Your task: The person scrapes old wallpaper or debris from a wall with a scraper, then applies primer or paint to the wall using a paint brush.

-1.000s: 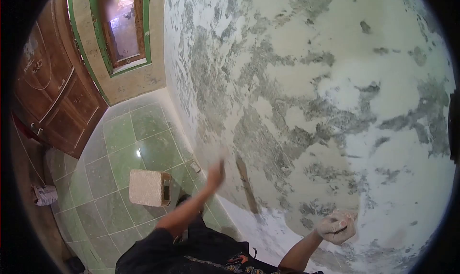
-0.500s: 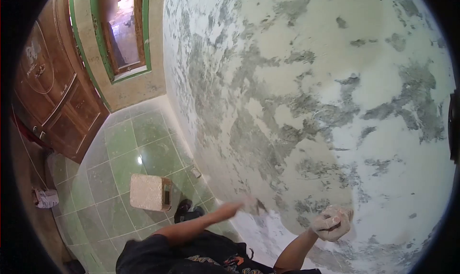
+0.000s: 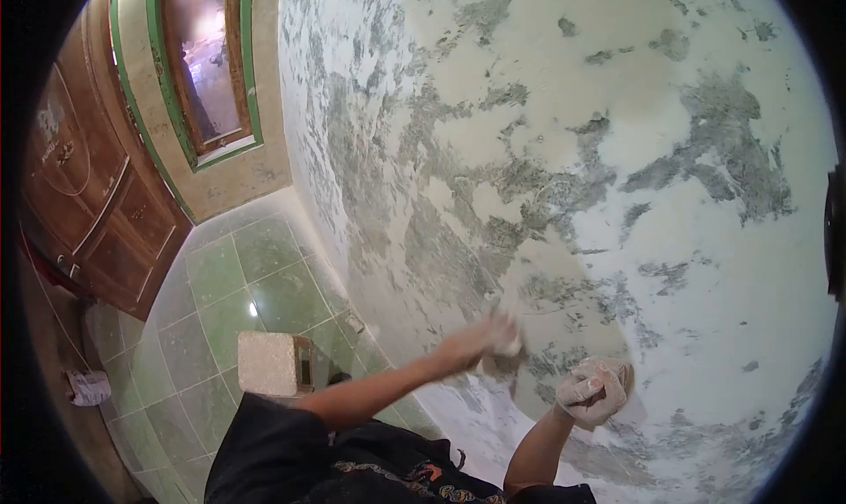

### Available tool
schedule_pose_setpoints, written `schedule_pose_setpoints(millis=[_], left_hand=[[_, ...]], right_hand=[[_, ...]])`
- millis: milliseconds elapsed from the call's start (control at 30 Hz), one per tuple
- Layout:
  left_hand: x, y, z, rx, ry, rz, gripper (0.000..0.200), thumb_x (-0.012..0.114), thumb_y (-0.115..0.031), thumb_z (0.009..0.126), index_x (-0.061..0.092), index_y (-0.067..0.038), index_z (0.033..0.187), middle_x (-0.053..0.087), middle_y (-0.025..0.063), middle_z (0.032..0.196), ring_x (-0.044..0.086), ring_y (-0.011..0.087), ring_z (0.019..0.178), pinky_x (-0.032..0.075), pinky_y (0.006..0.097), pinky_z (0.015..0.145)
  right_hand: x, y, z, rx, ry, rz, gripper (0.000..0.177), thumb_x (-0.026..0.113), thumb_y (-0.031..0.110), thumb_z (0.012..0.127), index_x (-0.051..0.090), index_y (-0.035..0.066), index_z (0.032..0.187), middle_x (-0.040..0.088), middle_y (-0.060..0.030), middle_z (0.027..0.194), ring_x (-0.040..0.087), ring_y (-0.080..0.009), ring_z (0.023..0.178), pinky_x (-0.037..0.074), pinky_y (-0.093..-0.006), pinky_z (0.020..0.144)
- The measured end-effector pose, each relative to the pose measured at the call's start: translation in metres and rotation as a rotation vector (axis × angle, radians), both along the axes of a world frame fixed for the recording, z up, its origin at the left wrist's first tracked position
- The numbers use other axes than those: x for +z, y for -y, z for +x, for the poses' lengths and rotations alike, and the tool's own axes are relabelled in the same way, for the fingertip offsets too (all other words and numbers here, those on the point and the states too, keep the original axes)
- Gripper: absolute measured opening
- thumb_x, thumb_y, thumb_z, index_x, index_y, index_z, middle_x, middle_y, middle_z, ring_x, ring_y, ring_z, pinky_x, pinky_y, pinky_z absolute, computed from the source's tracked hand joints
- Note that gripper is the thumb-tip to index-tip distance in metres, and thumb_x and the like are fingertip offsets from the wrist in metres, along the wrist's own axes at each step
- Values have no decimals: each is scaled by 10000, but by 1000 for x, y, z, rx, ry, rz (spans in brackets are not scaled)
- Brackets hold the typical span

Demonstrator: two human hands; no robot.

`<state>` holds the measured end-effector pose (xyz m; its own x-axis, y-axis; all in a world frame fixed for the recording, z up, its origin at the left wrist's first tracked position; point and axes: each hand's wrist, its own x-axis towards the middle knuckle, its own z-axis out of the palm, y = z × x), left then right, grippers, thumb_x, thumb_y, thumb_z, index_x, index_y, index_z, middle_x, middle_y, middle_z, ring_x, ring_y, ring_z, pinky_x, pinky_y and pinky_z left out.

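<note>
My left hand (image 3: 486,338) reaches across to the patchy grey-and-cream wall (image 3: 564,151). It presses a small pale scraper (image 3: 508,342) against the wall; motion blur hides the scraper's shape. My right hand (image 3: 592,388), coated in white putty, is closed on a flat putty blade (image 3: 631,408). That blade rests on the wall just right of and below the left hand. The two hands are about a hand's width apart. A smooth white patch of fresh putty (image 3: 723,328) spreads to the right of them.
A speckled box-like stool (image 3: 269,363) stands on the green tiled floor (image 3: 238,284) beside my legs. A brown wooden door (image 3: 88,196) and a green-framed opening (image 3: 207,63) are at the left. A white bundle (image 3: 88,387) lies by the far-left wall.
My left hand has swung from low near the floor up and right onto the wall, close to my right hand. The right hand has shifted slightly left. The view has tilted.
</note>
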<state>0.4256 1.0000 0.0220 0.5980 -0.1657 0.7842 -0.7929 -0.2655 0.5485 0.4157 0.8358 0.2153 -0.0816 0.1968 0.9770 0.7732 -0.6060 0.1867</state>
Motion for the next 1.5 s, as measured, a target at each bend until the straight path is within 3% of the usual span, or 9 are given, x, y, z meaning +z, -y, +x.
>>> schedule_pose_setpoints(millis=[167, 200, 300, 400, 500, 767, 900, 1200, 1500], left_hand=[[-156, -29, -88, -32, -664, 95, 438, 458, 20, 915, 553, -83, 1330, 468, 180, 1470, 411, 313, 1395, 348, 411, 1142], [-127, -60, -66, 262, -1123, 376, 394, 435, 29, 939, 550, -43, 1309, 532, 242, 1376, 488, 356, 1318, 399, 429, 1090], [-3, -169, 13, 852, -341, -190, 342, 396, -13, 1007, 536, 3, 1319, 543, 236, 1368, 458, 348, 1346, 389, 397, 1095], [157, -205, 62, 976, 134, -329, 339, 372, -13, 1029, 547, 9, 1320, 518, 214, 1415, 390, 324, 1407, 374, 376, 1108], [206, -172, 97, 773, 7, -300, 309, 417, 58, 939, 588, 30, 1195, 692, 212, 1010, 688, 295, 850, 548, 412, 727], [-64, 2, -73, -175, -351, 184, 537, 487, 107, 855, 552, -95, 1349, 444, 133, 1505, 396, 281, 1413, 339, 364, 1159], [-146, -98, -68, 451, -777, 129, 407, 432, 49, 925, 544, -27, 1308, 537, 239, 1374, 515, 342, 1293, 429, 399, 1040], [272, -168, 94, 598, 313, -337, 327, 400, -7, 995, 579, -13, 1269, 540, 196, 1387, 451, 298, 1352, 364, 387, 1125], [-132, -54, -54, -212, -356, 439, 638, 461, 85, 851, 490, -193, 1424, 475, 114, 1482, 387, 305, 1411, 373, 405, 1125]], right_hand=[[0, 2, 6, 23, 50, 15, 137, 418, 88, 986, 518, -5, 986, 497, -17, 506, 444, -158, 433, 354, -317, 487], [-2, 3, 8, 38, 47, 16, 134, 424, 90, 985, 520, -4, 989, 499, -17, 508, 443, -160, 432, 356, -319, 492], [-4, 3, 0, 58, -6, 11, 123, 441, 89, 983, 523, -2, 994, 503, -18, 510, 444, -164, 430, 359, -323, 499], [-2, 2, 0, 66, -28, 6, 112, 455, 88, 981, 525, 1, 995, 506, -18, 513, 447, -163, 432, 362, -323, 502], [-2, 2, -5, 54, -53, 11, 109, 456, 89, 984, 524, 4, 990, 513, -17, 521, 452, -159, 441, 362, -323, 503], [-1, 2, -2, 85, -34, 8, 126, 446, 91, 987, 528, 6, 1030, 506, -8, 515, 441, -150, 439, 360, -322, 502], [-3, 6, -2, 66, -49, 17, 121, 451, 86, 981, 535, 7, 1018, 510, -13, 518, 440, -151, 438, 359, -321, 503], [-3, -1, -1, 67, -36, 51, 112, 481, 72, 970, 546, 2, 1029, 522, -17, 530, 450, -152, 449, 370, -315, 506], [-3, -3, -2, 28, -49, 30, 127, 477, 57, 977, 523, -7, 1076, 511, -18, 540, 472, -158, 492, 381, -311, 502]])
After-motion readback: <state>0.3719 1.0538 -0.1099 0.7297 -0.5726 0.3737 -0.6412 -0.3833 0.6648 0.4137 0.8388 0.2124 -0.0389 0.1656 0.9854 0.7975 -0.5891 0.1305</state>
